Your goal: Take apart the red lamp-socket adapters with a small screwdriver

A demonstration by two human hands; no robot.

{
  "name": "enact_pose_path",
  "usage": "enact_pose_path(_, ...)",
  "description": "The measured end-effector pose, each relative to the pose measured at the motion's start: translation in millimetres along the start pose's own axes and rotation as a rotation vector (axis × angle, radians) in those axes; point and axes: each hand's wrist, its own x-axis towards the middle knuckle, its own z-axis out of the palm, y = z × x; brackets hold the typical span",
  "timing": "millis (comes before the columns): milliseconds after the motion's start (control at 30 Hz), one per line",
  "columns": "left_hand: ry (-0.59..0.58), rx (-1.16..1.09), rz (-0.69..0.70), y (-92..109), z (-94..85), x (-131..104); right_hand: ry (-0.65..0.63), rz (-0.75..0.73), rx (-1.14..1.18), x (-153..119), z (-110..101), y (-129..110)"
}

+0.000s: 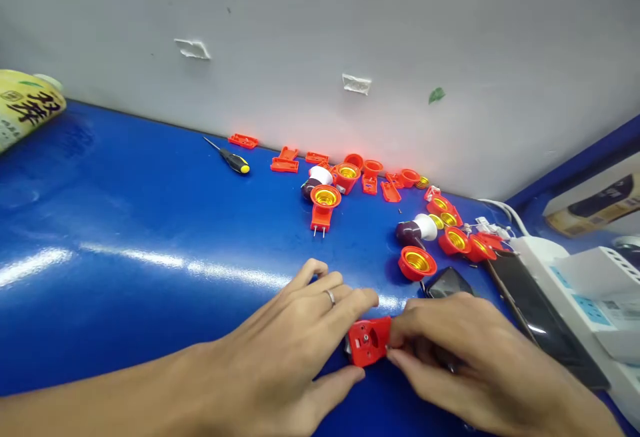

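Note:
A red plastic lamp socket housing (369,341) lies low in front of me, with a small hole and a screw-like metal spot on its face. My left hand (300,337), with a ring on one finger, spans its left end, thumb below and index finger above. At the other end, my right hand (445,350) has thumb and index finger pinched together. Something tiny and metallic shows at those fingertips, too small to name. The right hand's other fingers are curled and partly hidden.
Behind my hands stands a red socket with two plug pins (325,203). Several red sockets and covers line the wall. A screwdriver (233,160) lies left of them, a yellow bottle (27,107) far left. On the right are a phone (545,317) and a white power strip (580,303).

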Motion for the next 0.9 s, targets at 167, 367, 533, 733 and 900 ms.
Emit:
enact_pose_path(167, 0.032, 0.007, 0.02, 3.6, 0.4, -2.8, 0.122, -0.145, -0.074, 7.0, 13.5, -3.4)
enact_pose_path(367, -0.02, -0.036, 0.028, 0.0, 1.4, -2.7, 0.082, -0.13, -0.083, 7.7, 16.8, -4.6)
enact_pose_path(533, 0.042, 0.011, 0.023, 0.4, 1.6, -2.8, 0.036, -0.127, -0.124, 8.0, 20.7, -5.5)
enact_pose_path(733, 0.03, 0.004, 0.07, -3.3, 2.2, -1.6, 0.078, -0.139, -0.181, 4.8, 15.7, -7.0)
enact_pose_path(900, 0.061, 0.04, 0.037, 2.6, -0.2, -4.2, 0.419, -0.18, -0.16, -9.4, 19.5, -7.8)
